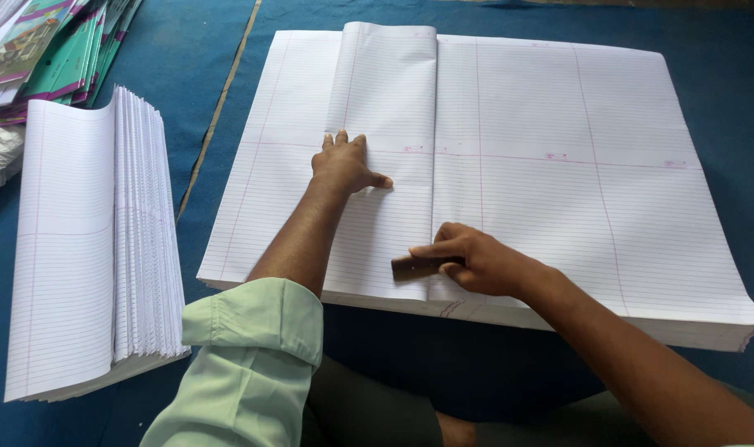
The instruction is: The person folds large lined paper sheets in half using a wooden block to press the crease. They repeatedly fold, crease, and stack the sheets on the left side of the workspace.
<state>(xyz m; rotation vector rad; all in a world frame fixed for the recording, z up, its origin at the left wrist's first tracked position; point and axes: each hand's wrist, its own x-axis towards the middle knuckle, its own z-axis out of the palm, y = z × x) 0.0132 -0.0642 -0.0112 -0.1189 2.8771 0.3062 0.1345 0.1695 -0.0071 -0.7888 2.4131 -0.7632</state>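
folded sheet (385, 124) on paper stack (559, 165) | folded pile (87, 248) left | booklets (54, 50) behind pile

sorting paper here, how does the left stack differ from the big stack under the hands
The left stack is narrow, made of folded sheets with fanned edges, and untouched. The big stack is wide, lies flat and unfolded, with its top sheet folded over under the left hand. Both are white ruled paper.

Left hand (344, 164): flat on folded ruled sheet (385, 124)
Right hand (476, 261): presses dark wooden block (414, 266) on fold
Paper stack (576, 149): under both
Folded sheets pile (96, 248): left
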